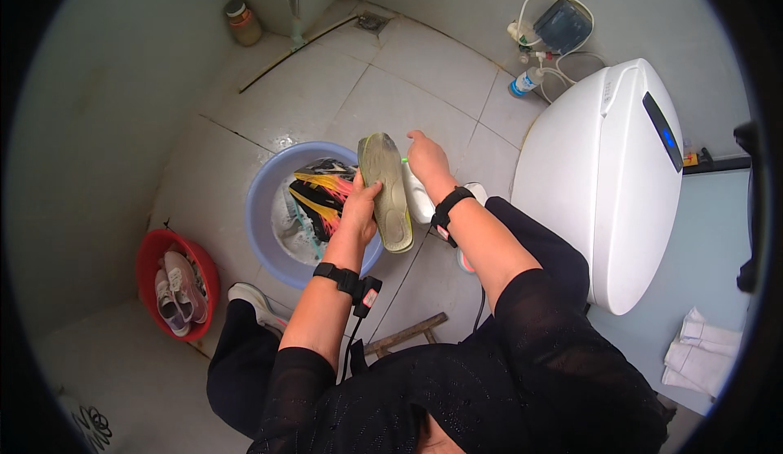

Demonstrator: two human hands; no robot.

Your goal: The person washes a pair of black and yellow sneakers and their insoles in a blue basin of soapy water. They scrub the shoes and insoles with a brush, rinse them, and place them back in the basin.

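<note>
A grey-green shoe insole (382,189) is gripped by my left hand (359,209), thumb on its face. A second layer shows along its edge. It tilts upright over the right rim of a blue basin (259,234). Inside the basin, black, yellow and pink shoes (320,197) lie in foamy water with a pale teal strip. To the right of the insole is my right hand (430,163), one finger stretched out and the others mostly hidden. Just below that hand is a white container (418,199) with a bit of green at its top, partly covered by the insole.
At left, a red basin (145,270) holds pale shoes (181,291). A white toilet (628,185) stands at right, with a blue-labelled bottle (524,83) behind it. A small wooden stool (408,333) is by my legs. A lidded jar (242,22) sits against the far wall.
</note>
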